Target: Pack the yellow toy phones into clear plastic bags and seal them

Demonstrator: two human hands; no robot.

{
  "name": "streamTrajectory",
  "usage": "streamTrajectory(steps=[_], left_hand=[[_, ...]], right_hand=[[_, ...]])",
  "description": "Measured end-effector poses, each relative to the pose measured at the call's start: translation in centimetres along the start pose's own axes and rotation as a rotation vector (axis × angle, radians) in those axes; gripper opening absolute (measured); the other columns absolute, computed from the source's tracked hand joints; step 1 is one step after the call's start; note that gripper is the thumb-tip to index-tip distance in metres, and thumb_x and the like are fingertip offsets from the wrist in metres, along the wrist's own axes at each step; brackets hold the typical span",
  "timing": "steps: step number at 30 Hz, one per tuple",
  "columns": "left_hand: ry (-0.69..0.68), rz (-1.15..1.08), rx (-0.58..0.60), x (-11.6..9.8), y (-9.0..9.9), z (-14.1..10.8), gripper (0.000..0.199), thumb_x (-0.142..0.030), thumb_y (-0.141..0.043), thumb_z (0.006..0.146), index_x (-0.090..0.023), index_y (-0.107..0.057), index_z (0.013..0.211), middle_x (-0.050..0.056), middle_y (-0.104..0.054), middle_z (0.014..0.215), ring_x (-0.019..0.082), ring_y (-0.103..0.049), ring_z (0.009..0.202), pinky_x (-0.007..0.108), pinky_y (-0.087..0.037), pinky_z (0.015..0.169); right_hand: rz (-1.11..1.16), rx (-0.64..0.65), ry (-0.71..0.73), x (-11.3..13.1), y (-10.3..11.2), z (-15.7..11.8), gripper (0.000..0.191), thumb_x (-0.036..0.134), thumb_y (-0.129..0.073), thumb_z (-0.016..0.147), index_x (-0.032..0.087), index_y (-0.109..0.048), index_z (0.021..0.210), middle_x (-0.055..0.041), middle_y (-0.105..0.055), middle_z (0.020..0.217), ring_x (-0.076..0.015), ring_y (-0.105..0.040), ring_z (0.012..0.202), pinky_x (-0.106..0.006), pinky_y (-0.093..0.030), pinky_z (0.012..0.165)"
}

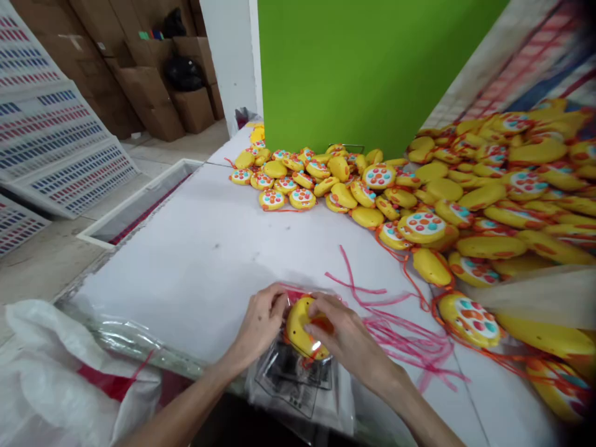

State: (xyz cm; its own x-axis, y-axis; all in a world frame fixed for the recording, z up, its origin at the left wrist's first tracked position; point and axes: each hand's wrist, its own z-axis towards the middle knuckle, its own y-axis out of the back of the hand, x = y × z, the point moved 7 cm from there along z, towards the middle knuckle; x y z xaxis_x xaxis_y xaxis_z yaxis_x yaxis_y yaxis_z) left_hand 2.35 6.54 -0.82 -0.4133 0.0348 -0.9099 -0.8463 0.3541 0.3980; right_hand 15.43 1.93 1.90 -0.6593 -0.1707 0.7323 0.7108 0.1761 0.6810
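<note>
We are pinching the clear bag [305, 394] with our left hand [261, 320] and gripping the yellow toy [297, 327] between right hand [348, 332] thumb and fingers, over the bag, at the surface's [186, 254] near edge.

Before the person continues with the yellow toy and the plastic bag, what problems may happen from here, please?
The clear bag seems to reach past the near table edge, so it might slip down. The pink strips lie loose beside the right hand and could be dragged along. Orange cords run among the piled toys, so lifting one toy may pull others.
</note>
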Motion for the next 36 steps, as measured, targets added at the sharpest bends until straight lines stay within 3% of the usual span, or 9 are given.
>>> streamTrajectory(steps=[3, 7, 10, 13, 18, 22, 25, 30, 36], left_hand=[[0.015, -0.091, -0.063, 0.2, -0.1, -0.6, 0.019, -0.022, -0.04, 0.085, -0.017, -0.056, 0.077, -0.001, -0.056, 0.065, 0.013, -0.053, 0.061, 0.022, -0.04, 0.058], [0.002, -0.153, -0.107, -0.6, -0.4, -0.9, 0.019, -0.026, -0.04, 0.086, -0.017, -0.056, 0.08, 0.0, -0.058, 0.071, 0.014, -0.054, 0.067, 0.023, -0.041, 0.063], [-0.012, -0.209, -0.143, -0.9, -0.1, -1.0, 0.02, -0.029, -0.041, 0.088, -0.017, -0.054, 0.08, 0.0, -0.058, 0.072, 0.015, -0.055, 0.071, 0.024, -0.042, 0.067], [-0.009, -0.267, -0.175, -0.7, 0.1, -1.2, 0.021, -0.031, -0.04, 0.089, -0.018, -0.053, 0.078, 0.0, -0.058, 0.07, 0.015, -0.056, 0.07, 0.024, -0.043, 0.066], [-0.045, -0.302, -0.14, -0.9, 0.0, -1.6, 0.021, -0.032, -0.042, 0.089, -0.017, -0.054, 0.08, 0.001, -0.059, 0.074, 0.015, -0.056, 0.072, 0.024, -0.043, 0.069], [0.025, -0.415, 0.007, -0.6, -0.1, -1.6, 0.021, -0.031, -0.045, 0.087, -0.015, -0.057, 0.091, 0.002, -0.062, 0.078, 0.016, -0.058, 0.074, 0.025, -0.044, 0.07], [0.044, -0.472, 0.099, -0.3, -0.1, -1.8, 0.021, -0.028, -0.047, 0.084, -0.014, -0.061, 0.088, 0.004, -0.063, 0.08, 0.016, -0.056, 0.078, 0.026, -0.043, 0.072], [0.07, -0.383, 0.11, -0.3, 0.0, -1.8, 0.021, -0.023, -0.046, 0.082, -0.012, -0.063, 0.081, 0.001, -0.058, 0.07, 0.016, -0.053, 0.073, 0.025, -0.04, 0.068], [-0.018, -0.119, 0.046, -1.8, 0.0, -1.8, 0.024, -0.019, -0.04, 0.081, -0.014, -0.057, 0.066, -0.001, -0.053, 0.062, 0.014, -0.047, 0.061, 0.023, -0.035, 0.057]], right_hand=[[0.021, -0.012, 0.029, 0.2, 0.4, 0.3, 0.013, 0.01, -0.047, 0.083, 0.019, -0.051, 0.074, -0.0022, -0.058, 0.083, -0.0168, -0.055, 0.084, -0.028, -0.043, 0.074], [0.083, 0.078, 0.054, 0.7, 0.7, 0.9, 0.015, 0.021, -0.044, 0.089, 0.019, -0.05, 0.076, 0.003, -0.054, 0.068, -0.0113, -0.05, 0.063, -0.022, -0.039, 0.06], [0.093, 0.117, 0.074, 1.3, 0.8, 1.1, 0.015, 0.027, -0.043, 0.091, 0.019, -0.053, 0.081, 0.0025, -0.057, 0.072, -0.0116, -0.053, 0.067, -0.022, -0.039, 0.063], [0.116, 0.176, 0.072, 1.7, -0.1, 0.9, 0.012, 0.025, -0.058, 0.083, 0.021, -0.056, 0.093, 0.001, -0.062, 0.087, -0.0137, -0.057, 0.079, -0.023, -0.04, 0.071], [0.079, 0.238, 0.111, 2.1, -0.8, 1.1, 0.008, 0.013, -0.055, 0.081, 0.019, -0.059, 0.076, 0.0023, -0.062, 0.076, -0.0119, -0.057, 0.072, -0.021, -0.041, 0.068], [-0.001, 0.161, 0.084, 1.5, -0.3, 1.9, 0.008, 0.021, -0.055, 0.083, 0.02, -0.06, 0.077, 0.0017, -0.064, 0.075, -0.0134, -0.058, 0.071, -0.023, -0.042, 0.067], [-0.082, 0.042, 0.086, 1.5, -0.3, 2.1, 0.011, 0.023, -0.051, 0.087, 0.021, -0.062, 0.085, -0.0009, -0.064, 0.081, -0.0146, -0.059, 0.075, -0.024, -0.044, 0.068], [-0.294, -0.139, 0.16, 3.1, -0.7, 2.3, 0.016, 0.013, -0.051, 0.085, 0.021, -0.062, 0.094, -0.0038, -0.065, 0.091, -0.0164, -0.06, 0.082, -0.026, -0.045, 0.071], [-0.591, -0.122, 0.198, 4.8, -1.8, 2.9, 0.014, 0.01, -0.049, 0.084, 0.018, -0.059, 0.077, -0.0049, -0.064, 0.076, -0.0192, -0.059, 0.071, -0.029, -0.042, 0.062]])
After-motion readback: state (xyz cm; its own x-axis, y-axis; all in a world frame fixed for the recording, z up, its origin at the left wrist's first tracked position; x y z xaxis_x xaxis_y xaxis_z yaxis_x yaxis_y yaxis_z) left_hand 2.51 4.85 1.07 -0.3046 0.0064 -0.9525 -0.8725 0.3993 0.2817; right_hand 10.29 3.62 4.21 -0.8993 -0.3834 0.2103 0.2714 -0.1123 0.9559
